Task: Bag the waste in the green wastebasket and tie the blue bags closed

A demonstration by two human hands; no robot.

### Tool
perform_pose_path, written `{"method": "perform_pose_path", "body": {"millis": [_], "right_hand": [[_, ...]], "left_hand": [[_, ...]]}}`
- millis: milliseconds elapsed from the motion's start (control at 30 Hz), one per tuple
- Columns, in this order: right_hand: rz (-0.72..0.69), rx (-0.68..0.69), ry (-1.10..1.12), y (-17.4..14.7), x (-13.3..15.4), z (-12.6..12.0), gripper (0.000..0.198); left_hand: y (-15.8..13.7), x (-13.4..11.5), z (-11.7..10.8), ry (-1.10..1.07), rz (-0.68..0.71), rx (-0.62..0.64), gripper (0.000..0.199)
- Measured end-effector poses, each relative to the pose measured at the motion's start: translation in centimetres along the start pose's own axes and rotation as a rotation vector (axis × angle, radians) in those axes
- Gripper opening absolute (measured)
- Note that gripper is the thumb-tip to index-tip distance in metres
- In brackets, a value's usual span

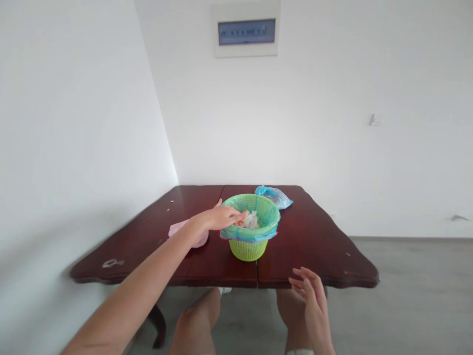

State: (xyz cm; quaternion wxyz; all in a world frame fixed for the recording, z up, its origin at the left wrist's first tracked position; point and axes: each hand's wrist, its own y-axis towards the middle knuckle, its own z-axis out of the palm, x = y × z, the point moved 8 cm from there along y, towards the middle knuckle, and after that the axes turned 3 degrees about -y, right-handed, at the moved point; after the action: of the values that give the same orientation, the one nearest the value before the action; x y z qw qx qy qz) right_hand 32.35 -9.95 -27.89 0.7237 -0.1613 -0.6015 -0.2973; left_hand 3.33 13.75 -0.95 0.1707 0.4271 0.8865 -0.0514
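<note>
A light-green plastic basket stands on the dark red-brown table, with a blue plastic bag lining it and folded over its rim. Inside lies crumpled white and orange tissue. My left hand reaches over the basket's left rim with fingers stretched out and thumb raised; its fingertips are at the tissue, and I cannot tell whether they touch it. Low at the table's front edge, right of the basket, my right hand hangs with its fingers apart and holds nothing.
Behind the basket lies a tied blue plastic bag with something in it. A pink container is partly hidden by my left forearm. Small white scraps and a white mark show on the table. Walls stand behind and at left.
</note>
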Motion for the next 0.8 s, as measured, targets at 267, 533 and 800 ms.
{"method": "perform_pose_path", "body": {"millis": [267,533,800], "right_hand": [[-0.175,0.016,-0.233,-0.3,2.5,-0.9,0.052],[-0.828,0.221,-0.501,2.1,13.3,9.5,0.028],[-1.199,0.292,-0.790,4.0,14.2,15.1,0.009]], "left_hand": [[-9.1,-2.2,2.6,0.245,0.412,-0.560,0.086],[-12.4,0.6,7.7,0.384,0.261,-0.929,0.022],[-10.9,-2.0,6.4,0.197,0.259,-0.871,0.003]]}}
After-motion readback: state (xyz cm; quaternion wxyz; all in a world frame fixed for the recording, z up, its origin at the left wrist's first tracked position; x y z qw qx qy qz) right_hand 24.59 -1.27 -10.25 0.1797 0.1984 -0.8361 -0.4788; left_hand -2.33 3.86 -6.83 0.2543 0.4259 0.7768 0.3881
